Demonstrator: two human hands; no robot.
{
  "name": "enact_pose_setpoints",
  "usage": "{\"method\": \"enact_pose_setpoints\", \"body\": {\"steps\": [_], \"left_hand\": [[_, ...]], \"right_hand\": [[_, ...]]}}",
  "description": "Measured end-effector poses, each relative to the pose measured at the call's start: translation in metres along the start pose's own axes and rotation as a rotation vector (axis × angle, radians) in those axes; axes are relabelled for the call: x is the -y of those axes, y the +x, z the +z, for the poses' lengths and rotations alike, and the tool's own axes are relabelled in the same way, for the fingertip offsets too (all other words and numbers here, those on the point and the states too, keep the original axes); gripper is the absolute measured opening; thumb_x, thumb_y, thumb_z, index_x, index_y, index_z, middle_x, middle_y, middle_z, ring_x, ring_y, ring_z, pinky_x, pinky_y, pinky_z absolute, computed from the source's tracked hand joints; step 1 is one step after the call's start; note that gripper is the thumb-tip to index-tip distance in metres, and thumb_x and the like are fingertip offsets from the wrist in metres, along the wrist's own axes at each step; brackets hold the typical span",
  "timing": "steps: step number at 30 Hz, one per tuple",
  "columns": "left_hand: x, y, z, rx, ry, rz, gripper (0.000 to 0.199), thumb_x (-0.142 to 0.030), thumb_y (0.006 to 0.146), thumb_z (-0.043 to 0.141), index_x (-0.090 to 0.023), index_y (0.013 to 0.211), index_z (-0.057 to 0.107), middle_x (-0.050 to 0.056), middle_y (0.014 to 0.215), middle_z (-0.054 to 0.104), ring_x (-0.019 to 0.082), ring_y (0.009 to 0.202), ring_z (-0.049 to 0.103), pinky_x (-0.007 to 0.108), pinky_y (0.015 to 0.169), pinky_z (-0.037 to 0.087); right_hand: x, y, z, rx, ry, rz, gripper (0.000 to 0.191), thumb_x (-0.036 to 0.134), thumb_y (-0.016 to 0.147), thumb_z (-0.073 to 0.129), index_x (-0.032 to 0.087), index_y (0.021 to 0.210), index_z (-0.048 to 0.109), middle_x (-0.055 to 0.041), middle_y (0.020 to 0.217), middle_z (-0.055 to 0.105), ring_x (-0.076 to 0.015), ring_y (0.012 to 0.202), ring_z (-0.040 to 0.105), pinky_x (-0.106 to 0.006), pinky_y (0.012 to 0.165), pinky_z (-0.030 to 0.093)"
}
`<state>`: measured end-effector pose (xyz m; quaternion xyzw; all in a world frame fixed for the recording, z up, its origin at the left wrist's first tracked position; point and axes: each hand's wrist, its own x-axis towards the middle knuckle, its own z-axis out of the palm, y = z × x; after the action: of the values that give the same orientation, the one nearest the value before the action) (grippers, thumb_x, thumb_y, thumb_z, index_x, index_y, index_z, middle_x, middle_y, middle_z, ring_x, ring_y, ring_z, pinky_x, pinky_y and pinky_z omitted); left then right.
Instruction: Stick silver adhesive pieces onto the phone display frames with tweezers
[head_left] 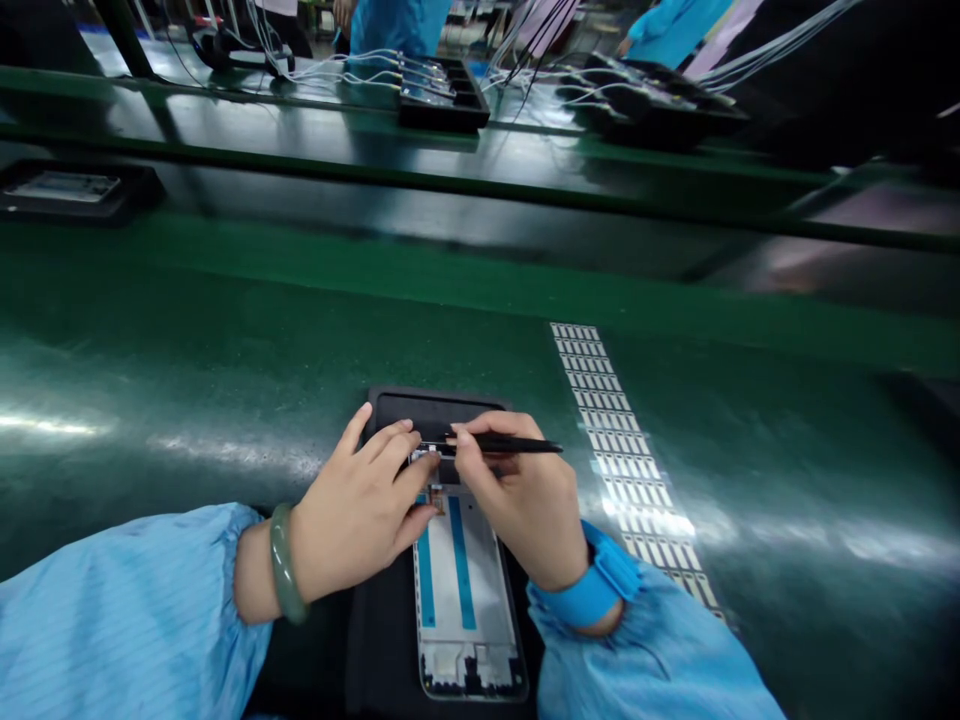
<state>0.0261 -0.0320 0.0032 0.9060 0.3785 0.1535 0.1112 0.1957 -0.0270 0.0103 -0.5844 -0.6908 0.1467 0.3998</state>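
In front of me a phone frame (487, 590), silvery with blue strips along it, lies in a black tray (382, 640). My left hand (360, 500), a green bangle at its wrist, rests with spread fingers over the upper left of the frame, fingertips touching near the top edge. Between the thumb and fingers of my right hand (525, 490) is a pair of black tweezers (517, 444). Their tip points left at the frame's top, close to my left fingertips. Whether the tip holds a small part is too small to tell. A blue band circles my right wrist.
A sheet of small light labels or stickers (619, 430) lies on the green table (225, 350) right of the tray. Another black tray (142, 195) holds a phone part at far left. Beyond a raised ledge stand black racks (465, 105) with white cables, and people in blue.
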Motion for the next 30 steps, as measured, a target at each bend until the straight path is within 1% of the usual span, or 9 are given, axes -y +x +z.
{"method": "enact_pose_setpoints", "body": {"steps": [5, 11, 14, 17, 19, 23, 26, 28, 30], "left_hand": [[0.0, 0.0, 0.002, -0.009, 0.028, 0.004, 0.031, -0.033, 0.091, 0.051, -0.014, 0.116, 0.054, 0.012, 0.122, 0.053, 0.027, 0.123, 0.041, 0.055, 0.108, 0.022], [-0.001, 0.0, 0.001, -0.042, 0.058, 0.024, 0.027, -0.028, 0.09, 0.053, -0.014, 0.113, 0.055, 0.014, 0.121, 0.053, 0.027, 0.122, 0.043, 0.055, 0.107, 0.025], [-0.002, 0.001, -0.001, -0.016, 0.059, 0.022, 0.023, -0.028, 0.09, 0.053, -0.016, 0.11, 0.055, 0.013, 0.121, 0.052, 0.027, 0.123, 0.041, 0.056, 0.107, 0.024], [-0.002, 0.0, -0.001, 0.017, 0.014, -0.001, 0.02, -0.029, 0.09, 0.055, -0.017, 0.106, 0.054, 0.012, 0.121, 0.052, 0.026, 0.125, 0.04, 0.057, 0.107, 0.022], [0.0, -0.001, -0.001, 0.002, -0.051, -0.028, 0.025, -0.03, 0.089, 0.057, -0.016, 0.108, 0.05, 0.011, 0.119, 0.053, 0.025, 0.123, 0.041, 0.055, 0.109, 0.02], [0.001, 0.0, -0.004, -0.031, -0.103, -0.057, 0.031, -0.029, 0.088, 0.057, -0.013, 0.111, 0.045, 0.012, 0.118, 0.053, 0.026, 0.123, 0.041, 0.056, 0.109, 0.021], [-0.014, 0.01, -0.006, -0.054, -0.006, 0.005, 0.029, -0.033, 0.085, 0.061, -0.014, 0.104, 0.052, 0.012, 0.121, 0.05, 0.031, 0.125, 0.037, 0.062, 0.106, 0.018], [-0.033, 0.022, -0.003, -0.049, 0.02, 0.099, 0.029, -0.041, 0.083, 0.064, -0.014, 0.092, 0.057, 0.011, 0.107, 0.056, 0.03, 0.111, 0.048, 0.057, 0.101, 0.03], [-0.056, 0.037, 0.004, 0.025, 0.012, 0.141, 0.038, -0.051, 0.083, 0.06, -0.013, 0.079, 0.058, 0.007, 0.082, 0.057, 0.025, 0.087, 0.055, 0.045, 0.083, 0.046]], "right_hand": [[0.001, 0.002, -0.001, 0.025, -0.087, -0.102, 0.008, 0.015, 0.082, 0.053, 0.022, 0.085, 0.051, -0.0013, 0.08, 0.061, -0.0138, 0.067, 0.062, -0.025, 0.062, 0.052], [0.006, 0.001, -0.001, 0.144, -0.122, -0.263, 0.011, 0.014, 0.084, 0.048, 0.022, 0.089, 0.053, -0.0034, 0.079, 0.06, -0.0173, 0.075, 0.061, -0.03, 0.067, 0.052], [0.001, -0.001, -0.004, 0.007, 0.038, -0.085, 0.007, 0.016, 0.083, 0.054, 0.022, 0.087, 0.055, -0.0027, 0.082, 0.062, -0.0161, 0.073, 0.064, -0.028, 0.062, 0.054], [-0.011, -0.001, -0.009, -0.249, 0.301, 0.189, 0.007, 0.022, 0.083, 0.059, 0.022, 0.089, 0.055, -0.0023, 0.086, 0.065, -0.0149, 0.069, 0.066, -0.028, 0.061, 0.056], [-0.018, 0.0, -0.011, -0.382, 0.431, 0.287, 0.01, 0.026, 0.083, 0.061, 0.022, 0.089, 0.055, -0.0018, 0.084, 0.066, -0.0148, 0.067, 0.067, -0.031, 0.065, 0.058], [-0.024, 0.004, -0.011, -0.46, 0.502, 0.321, 0.015, 0.03, 0.081, 0.064, 0.021, 0.088, 0.055, -0.0017, 0.082, 0.067, -0.0158, 0.069, 0.068, -0.033, 0.068, 0.059], [-0.018, 0.006, -0.014, -0.494, 0.47, 0.28, 0.017, 0.03, 0.08, 0.064, 0.02, 0.09, 0.055, -0.0029, 0.085, 0.068, -0.0163, 0.07, 0.068, -0.034, 0.069, 0.058], [-0.011, 0.007, -0.02, -0.561, 0.442, 0.243, 0.017, 0.03, 0.08, 0.064, 0.019, 0.09, 0.055, -0.0032, 0.085, 0.068, -0.0164, 0.069, 0.068, -0.035, 0.068, 0.058], [-0.005, 0.008, -0.027, -0.681, 0.435, 0.205, 0.016, 0.028, 0.08, 0.064, 0.019, 0.089, 0.055, -0.0033, 0.084, 0.067, -0.0173, 0.068, 0.068, -0.037, 0.068, 0.059]]}}
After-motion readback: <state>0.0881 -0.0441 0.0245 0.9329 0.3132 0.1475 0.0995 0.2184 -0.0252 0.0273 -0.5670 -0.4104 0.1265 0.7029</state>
